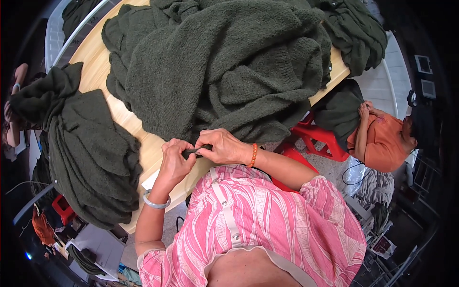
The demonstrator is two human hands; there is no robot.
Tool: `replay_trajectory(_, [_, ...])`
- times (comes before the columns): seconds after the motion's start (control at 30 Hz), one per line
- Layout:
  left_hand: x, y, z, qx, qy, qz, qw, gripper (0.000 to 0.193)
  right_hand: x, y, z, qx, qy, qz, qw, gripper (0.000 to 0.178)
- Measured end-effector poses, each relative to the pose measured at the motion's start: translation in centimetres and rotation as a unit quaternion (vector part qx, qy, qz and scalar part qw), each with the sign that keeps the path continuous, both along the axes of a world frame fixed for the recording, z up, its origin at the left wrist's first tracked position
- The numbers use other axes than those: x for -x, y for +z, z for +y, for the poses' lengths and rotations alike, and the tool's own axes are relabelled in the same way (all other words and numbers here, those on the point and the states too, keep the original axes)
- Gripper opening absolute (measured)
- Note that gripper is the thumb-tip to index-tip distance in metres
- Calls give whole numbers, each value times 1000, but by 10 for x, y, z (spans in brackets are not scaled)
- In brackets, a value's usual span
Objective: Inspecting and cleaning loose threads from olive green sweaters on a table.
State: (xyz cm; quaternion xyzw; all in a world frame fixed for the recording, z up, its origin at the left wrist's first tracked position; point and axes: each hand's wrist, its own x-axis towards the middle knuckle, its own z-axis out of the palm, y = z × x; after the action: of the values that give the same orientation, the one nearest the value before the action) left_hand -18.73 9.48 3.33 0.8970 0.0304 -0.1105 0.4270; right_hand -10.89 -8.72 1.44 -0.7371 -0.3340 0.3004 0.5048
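Note:
A dark green knitted garment (177,81) lies heaped over the table in front of me, its near edge reaching my hands. My left hand (175,158), with a pale bangle on the wrist, pinches a small dark green fold of this knit. Close against it, my right hand (220,144), wearing an orange bead bracelet, grips the same fold between thumb and fingers. The two hands nearly touch at the table's front edge. What detail of the knit lies between the fingertips is mostly hidden.
The pale wooden table (125,109) carries another green knit pile (91,153) hanging off its left side and more green knit (356,36) at the far right. Red stools (321,138) stand to the right. A person in an orange top (382,141) sits there holding green knit.

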Motion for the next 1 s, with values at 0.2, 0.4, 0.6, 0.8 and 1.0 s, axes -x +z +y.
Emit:
replay_trajectory(0.2, [-16, 9, 7, -60, -61, 58, 995, 17, 4, -10, 3, 30, 14, -50, 998, 15])
replay_trajectory(0.4, [-36, -20, 12, 33, 84, 8, 996, 27, 5, -20, 1, 13, 16, -84, 996, 15])
replay_trajectory(0.6, [-48, -54, 0, -134, 86, -98, 982, 13, 4, -17, 7, -4, 5, -48, 999, 15])
replay_trajectory(0.8, [-54, -69, -2, -214, 81, -107, 968, 9, 5, -25, 9, 1, 3, -72, 997, 13])
replay_trajectory(1.0, [-51, -62, 16, 224, 184, 136, 947, 9, 1, -24, 12, 0, -31, -113, 993, 10])
